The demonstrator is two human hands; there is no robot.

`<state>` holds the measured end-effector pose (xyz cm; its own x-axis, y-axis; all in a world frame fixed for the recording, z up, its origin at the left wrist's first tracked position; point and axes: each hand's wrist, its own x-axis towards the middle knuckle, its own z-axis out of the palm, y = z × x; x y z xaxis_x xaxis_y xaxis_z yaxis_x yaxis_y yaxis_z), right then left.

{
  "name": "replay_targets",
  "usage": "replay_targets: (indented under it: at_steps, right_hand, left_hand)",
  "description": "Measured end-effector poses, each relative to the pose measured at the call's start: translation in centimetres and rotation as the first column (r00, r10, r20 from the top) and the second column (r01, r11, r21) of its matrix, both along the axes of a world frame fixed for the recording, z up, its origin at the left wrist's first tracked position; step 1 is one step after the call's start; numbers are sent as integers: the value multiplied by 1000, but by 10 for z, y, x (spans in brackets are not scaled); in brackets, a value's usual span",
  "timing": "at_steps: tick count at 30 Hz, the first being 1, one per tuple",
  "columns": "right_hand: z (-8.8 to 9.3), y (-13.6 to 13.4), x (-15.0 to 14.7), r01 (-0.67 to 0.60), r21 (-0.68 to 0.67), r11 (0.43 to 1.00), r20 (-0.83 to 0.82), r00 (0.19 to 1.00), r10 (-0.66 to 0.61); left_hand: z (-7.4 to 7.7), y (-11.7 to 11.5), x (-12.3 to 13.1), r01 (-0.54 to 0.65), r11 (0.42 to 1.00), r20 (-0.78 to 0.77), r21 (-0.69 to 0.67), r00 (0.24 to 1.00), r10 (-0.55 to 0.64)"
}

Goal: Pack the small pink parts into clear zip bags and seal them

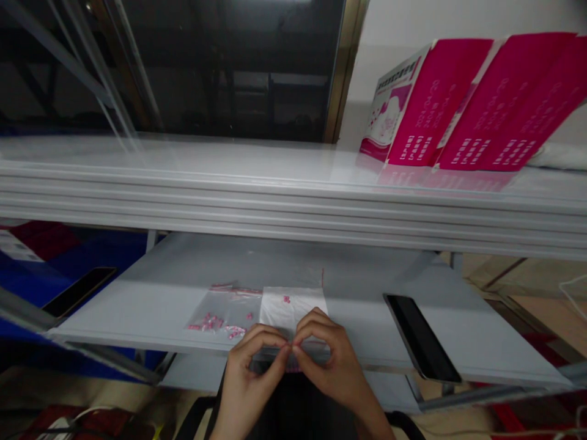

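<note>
My left hand (257, 366) and my right hand (328, 357) meet at the near edge of the grey table, thumbs and forefingers pinched together. What they pinch is too small to name; a bit of pink shows just below the fingertips. Beyond them a white sheet (275, 305) bears a small cluster of pink pieces (287, 299). Left of it lies a clear zip bag (208, 305) with several pink pieces in its lower part. More pink pieces (236, 332) in clear plastic are beside my left hand.
A black tablet-like device (424, 342) lies at the right of the table (362, 275). A dark phone-like object (80, 292) is at the far left. Above the table's back, a raised shelf (257, 165) holds magenta boxes (440, 104) at the right.
</note>
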<state>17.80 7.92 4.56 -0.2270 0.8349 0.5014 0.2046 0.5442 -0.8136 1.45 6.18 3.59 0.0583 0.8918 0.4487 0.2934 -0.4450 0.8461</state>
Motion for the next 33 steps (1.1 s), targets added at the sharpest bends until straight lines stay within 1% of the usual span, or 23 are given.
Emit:
replay_targets:
  at_steps: [5, 11, 15, 19, 22, 25, 27, 29, 31, 33]
  right_hand:
    - [-5, 2, 0, 5, -47, 999, -56, 998, -7]
    - [-7, 1, -1, -11, -98, 995, -69, 998, 4]
    - [-9, 3, -1, 29, -123, 992, -114, 992, -43]
    - [-11, 4, -3, 57, -137, 989, -111, 991, -72]
    - [-13, 5, -8, 43, -158, 987, -126, 990, -63]
    - [-13, 8, -17, 55, -130, 990, -148, 986, -74]
    - [-10, 14, -27, 41, -110, 993, -151, 987, -57]
    - [-9, 24, -36, 7, -119, 993, -133, 991, -23]
    - [-12, 40, -46, -23, -157, 987, -90, 996, 9]
    - [-19, 61, -54, -48, -197, 979, -42, 998, 41]
  left_hand:
    - [0, 1, -2, -35, 999, -6, 9, 999, 35]
    - [-2, 1, -3, 8, 1000, -4, -14, 1000, -9]
    - [-1, 2, -6, -18, 1000, 5, -3, 1000, 18]
    - [0, 3, -8, -16, 1000, -2, 22, 1000, 16]
    - [0, 2, -14, -49, 997, -15, 52, 999, 50]
    - [3, 0, -25, -111, 990, -24, 82, 993, 114]
    - [5, 2, -35, -158, 983, -43, 89, 986, 162]
    - [7, 9, -45, -206, 974, -83, 93, 973, 213]
    - [6, 22, -55, -240, 966, -141, 99, 957, 252]
    - [1, 39, -63, -259, 960, -202, 106, 940, 276]
